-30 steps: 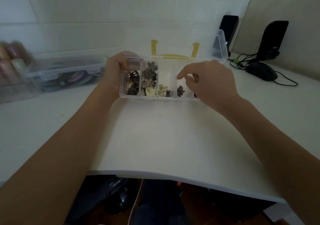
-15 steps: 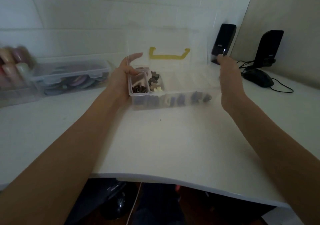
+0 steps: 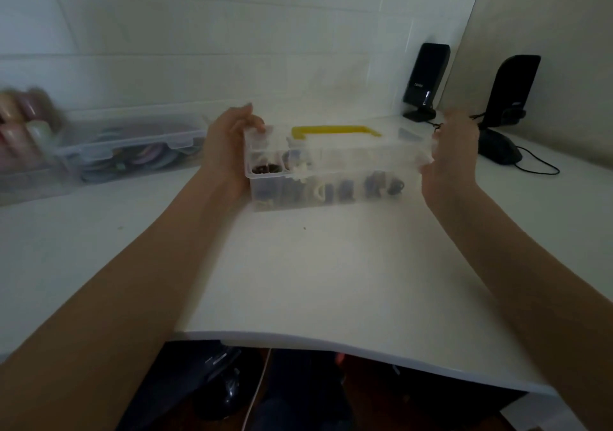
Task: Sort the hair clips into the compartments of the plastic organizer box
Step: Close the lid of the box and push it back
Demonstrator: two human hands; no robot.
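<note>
1. While the white table [image 3: 331, 265] carries everything, the clear plastic organizer box [image 3: 331, 178] stands near its far edge, between both hands, its lid with the yellow handle [image 3: 335, 130] lowered almost onto the rim.
2. Left of it lies a second clear case [image 3: 132, 145]; at the right stand two black speakers [image 3: 426, 79] and a mouse [image 3: 499, 149].
3. Left hand [image 3: 229, 142]: fingers curl over the lid's left corner and grip it.
4. Right hand [image 3: 447, 155]: fingers wrap the right end; blur hides details.
5. Hair clips [image 3: 265, 167] sit in the compartments.
6. The step looks like closing: press both ends down evenly, keeping clips clear of the rim so the lid seats flat.
</note>
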